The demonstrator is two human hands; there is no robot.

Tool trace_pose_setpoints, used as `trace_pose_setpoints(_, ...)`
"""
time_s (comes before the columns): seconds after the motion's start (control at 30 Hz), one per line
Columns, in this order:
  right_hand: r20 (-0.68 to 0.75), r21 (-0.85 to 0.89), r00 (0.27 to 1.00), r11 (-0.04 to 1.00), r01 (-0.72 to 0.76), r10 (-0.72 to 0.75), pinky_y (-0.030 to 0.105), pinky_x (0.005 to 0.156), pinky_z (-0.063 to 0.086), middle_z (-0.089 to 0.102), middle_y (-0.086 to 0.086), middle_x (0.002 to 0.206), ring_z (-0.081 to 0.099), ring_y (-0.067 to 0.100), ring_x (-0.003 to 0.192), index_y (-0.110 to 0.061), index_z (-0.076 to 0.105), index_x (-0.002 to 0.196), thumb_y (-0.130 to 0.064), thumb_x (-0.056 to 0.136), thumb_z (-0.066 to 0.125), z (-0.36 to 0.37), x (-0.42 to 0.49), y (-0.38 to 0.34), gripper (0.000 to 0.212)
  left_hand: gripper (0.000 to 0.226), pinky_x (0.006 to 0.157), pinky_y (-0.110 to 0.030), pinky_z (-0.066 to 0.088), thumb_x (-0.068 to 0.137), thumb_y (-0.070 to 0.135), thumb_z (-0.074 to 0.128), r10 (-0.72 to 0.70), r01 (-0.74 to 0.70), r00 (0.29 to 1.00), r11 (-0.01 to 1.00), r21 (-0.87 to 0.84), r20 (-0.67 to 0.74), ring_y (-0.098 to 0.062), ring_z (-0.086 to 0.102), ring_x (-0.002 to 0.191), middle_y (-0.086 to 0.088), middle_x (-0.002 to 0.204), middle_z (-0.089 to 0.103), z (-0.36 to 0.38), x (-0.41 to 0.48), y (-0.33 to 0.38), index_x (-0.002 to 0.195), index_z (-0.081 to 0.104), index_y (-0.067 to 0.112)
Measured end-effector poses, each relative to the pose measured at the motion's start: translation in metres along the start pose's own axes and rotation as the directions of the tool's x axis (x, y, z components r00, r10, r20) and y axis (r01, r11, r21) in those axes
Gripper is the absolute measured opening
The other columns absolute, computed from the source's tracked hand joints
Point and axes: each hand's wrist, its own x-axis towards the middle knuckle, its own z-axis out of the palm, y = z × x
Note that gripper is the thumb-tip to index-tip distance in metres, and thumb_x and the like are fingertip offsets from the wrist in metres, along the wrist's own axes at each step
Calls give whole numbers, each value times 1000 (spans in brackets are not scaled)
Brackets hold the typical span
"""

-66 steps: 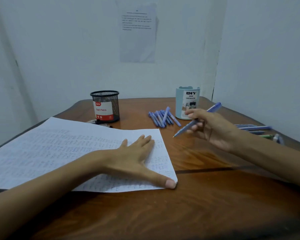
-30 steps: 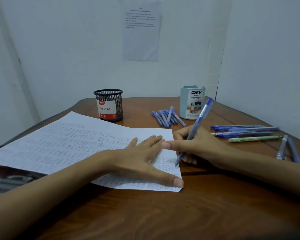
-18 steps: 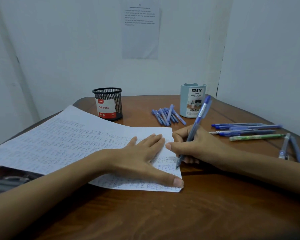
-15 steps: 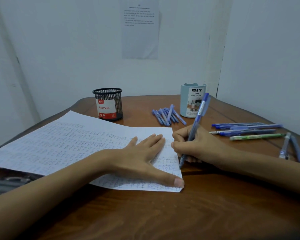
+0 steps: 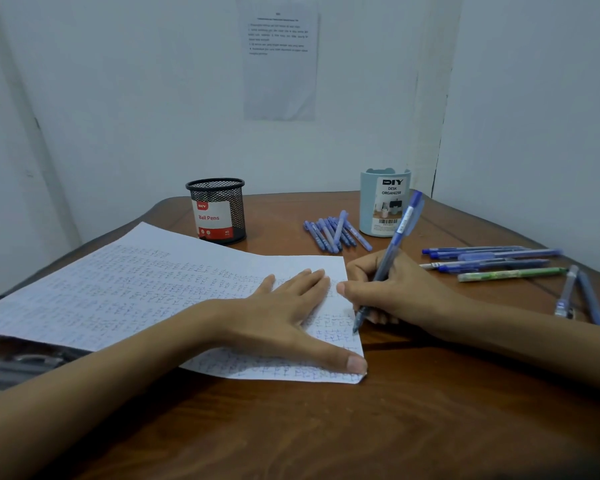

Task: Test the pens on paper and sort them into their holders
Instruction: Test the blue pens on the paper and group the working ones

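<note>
Pen test under way; no pen seen filed.
Right hand (image 5: 395, 292) pinches a blue pen (image 5: 392, 251), tip on the right edge of the paper (image 5: 136, 292). Left hand (image 5: 284, 317) lies flat, fingers straight, pressing the sheet to the table (image 5: 361, 427). Sheet nearly filled with marks. Black mesh holder (image 5: 217, 209) and pale blue organizer (image 5: 383, 206) show no pens above their rims. Blue cluster (image 5: 336, 232) beside the organizer and loose pens (image 5: 492, 261) at right probably await sorting.

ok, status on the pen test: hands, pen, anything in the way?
Left hand flat on paper. Right hand grips pen, tip on paper near its right edge. Nothing in the way; loose pens lie clear.
</note>
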Motion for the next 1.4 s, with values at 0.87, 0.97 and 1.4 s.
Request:
trace_pose_setpoints(0.87, -65, 8, 997, 999, 40, -39, 12, 41, 37, 47, -3, 43, 44, 3, 38, -11, 44, 51, -5, 87, 58, -2, 4, 6, 38, 148, 100, -29, -19, 20, 103, 15, 63, -63, 998, 998, 17, -15, 10, -21, 124, 18, 150, -28, 1, 2, -5, 144, -23, 31)
trace_pose_setpoints(0.97, -48, 4, 998, 999, 35, -35, 11, 40, 37, 48, -2, 43, 45, 4, 38, -11, 46, 53, -7, 88, 58, -1, 4, 6, 37, 143, 99, -28, -19, 28, 100, 25, 47, -47, 999, 999, 5, -9, 12, -23, 117, 19, 150, -29, 1, 1, -5, 144, -23, 32)
trace_pose_setpoints(1.4, -414, 273, 892, 959, -71, 184, 10, 33, 29, 42, -2, 53, 36, 1, 36, -13, 51, 72, -19, 86, 62, -20, 7, 13, 19, 131, 97, -30, -20, 44, 98, 30, 18, -18, 1000, 1000, 15, 7, 8, -26, 120, 25, 144, -31, 1, 1, -2, 144, -24, 32)
